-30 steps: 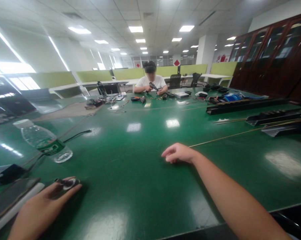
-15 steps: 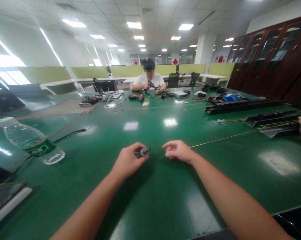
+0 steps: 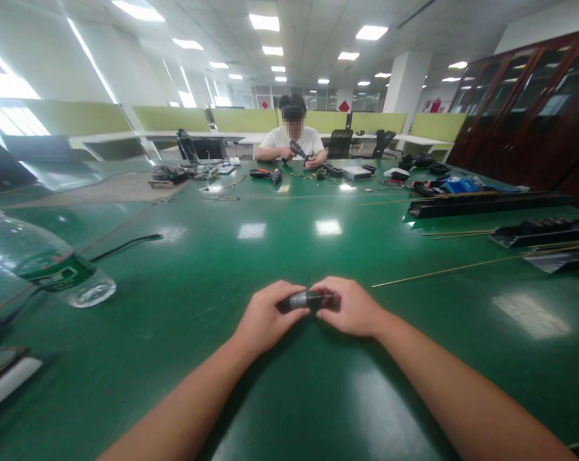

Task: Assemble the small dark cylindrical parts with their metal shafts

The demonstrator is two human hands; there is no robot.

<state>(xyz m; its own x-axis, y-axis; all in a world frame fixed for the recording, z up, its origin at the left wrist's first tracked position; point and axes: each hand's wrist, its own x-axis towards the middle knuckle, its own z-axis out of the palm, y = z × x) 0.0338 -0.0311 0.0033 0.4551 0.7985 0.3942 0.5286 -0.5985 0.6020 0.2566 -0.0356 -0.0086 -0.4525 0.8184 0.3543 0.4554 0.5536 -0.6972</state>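
Note:
Just above the green tabletop (image 3: pixel 212 358), a small black-and-silver cylinder (image 3: pixel 299 300), possibly a little motor, lies level between my two hands. My left hand (image 3: pixel 265 320) is closed round its left end, thumb below and fingers above. My right hand (image 3: pixel 354 308) has its thumb and fingers curled about the dark, narrower right end. The fingers hide both tips of the cylinder, so its exact kind is unclear.
A tilted plastic water bottle (image 3: pixel 59 272) and a black cable (image 3: pixel 126 246) are on the left. Thin rods (image 3: pixel 443 271) and black metal channels (image 3: pixel 486 205) lie right. Across the table, a person (image 3: pixel 292 137) holds a power drill (image 3: pixel 298 150); another orange-and-black tool (image 3: pixel 265 174) lies nearby.
My right hand has moved in to the cylinder and closed on its right end. My left hand has turned the cylinder sideways, showing its length. The view has shifted slightly.

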